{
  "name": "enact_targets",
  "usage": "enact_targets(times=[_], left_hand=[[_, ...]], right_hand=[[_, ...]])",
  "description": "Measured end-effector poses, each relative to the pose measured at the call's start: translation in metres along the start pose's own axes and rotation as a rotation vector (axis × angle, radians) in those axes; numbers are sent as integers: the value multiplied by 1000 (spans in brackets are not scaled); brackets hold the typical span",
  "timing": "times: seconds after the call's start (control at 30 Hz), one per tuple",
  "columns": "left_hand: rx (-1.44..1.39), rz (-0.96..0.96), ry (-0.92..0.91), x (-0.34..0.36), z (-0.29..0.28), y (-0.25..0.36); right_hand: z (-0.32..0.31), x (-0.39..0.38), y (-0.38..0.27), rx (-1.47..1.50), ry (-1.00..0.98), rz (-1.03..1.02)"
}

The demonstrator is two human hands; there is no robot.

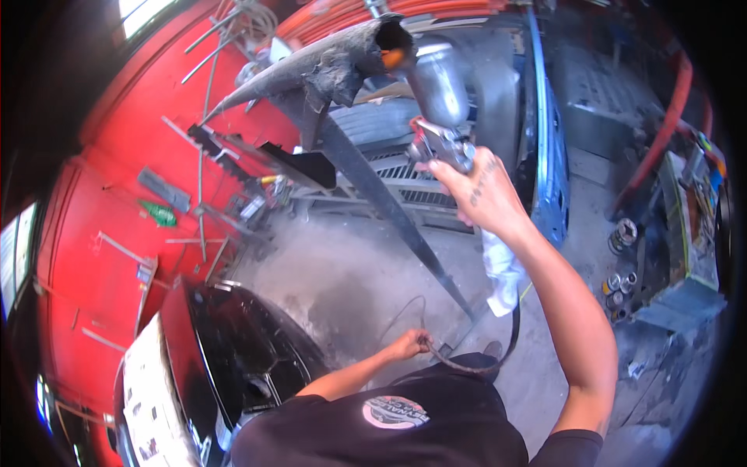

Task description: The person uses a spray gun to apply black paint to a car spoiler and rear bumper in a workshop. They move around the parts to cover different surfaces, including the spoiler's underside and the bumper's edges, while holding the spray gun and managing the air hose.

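Observation:
My right hand [480, 187] grips a spray gun [442, 138] with a silver cup [436, 86] on top, raised beside a rough, paint-crusted horizontal tube [342, 54] on a dark stand [381, 202]. A crumpled white cloth [502, 272] hangs below this hand. My left hand [412, 343] is closed on a dark hose [477, 364], low at my waist. Behind the stand's top is a dark angled bracket [307, 167] on the left.
A black car part [241, 335] stands at lower left. A blue panel [551, 156] leans upright at right, near a cluttered bench [685, 233] and several cans [618, 288] on the grey floor [272, 257]. Red walls [101, 226] carry metal rods. A grate [412, 187] lies behind the stand.

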State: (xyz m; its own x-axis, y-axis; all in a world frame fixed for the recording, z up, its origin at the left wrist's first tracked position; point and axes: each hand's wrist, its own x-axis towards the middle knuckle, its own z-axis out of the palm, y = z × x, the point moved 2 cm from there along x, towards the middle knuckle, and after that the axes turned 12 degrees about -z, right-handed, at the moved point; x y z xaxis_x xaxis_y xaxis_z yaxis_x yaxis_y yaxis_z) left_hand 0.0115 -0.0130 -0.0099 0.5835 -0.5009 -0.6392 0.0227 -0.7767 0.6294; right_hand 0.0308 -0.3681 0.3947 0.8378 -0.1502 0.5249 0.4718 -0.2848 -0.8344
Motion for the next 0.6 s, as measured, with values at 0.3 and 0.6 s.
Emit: enact_targets(times=[0.3,0.6], left_hand=[[-296,11,162,14,-7,51],[-371,-172,300,6,29,53]], right_hand=[[27,88,-50,525,-208,-241],[-8,76,63,423,-242,89]])
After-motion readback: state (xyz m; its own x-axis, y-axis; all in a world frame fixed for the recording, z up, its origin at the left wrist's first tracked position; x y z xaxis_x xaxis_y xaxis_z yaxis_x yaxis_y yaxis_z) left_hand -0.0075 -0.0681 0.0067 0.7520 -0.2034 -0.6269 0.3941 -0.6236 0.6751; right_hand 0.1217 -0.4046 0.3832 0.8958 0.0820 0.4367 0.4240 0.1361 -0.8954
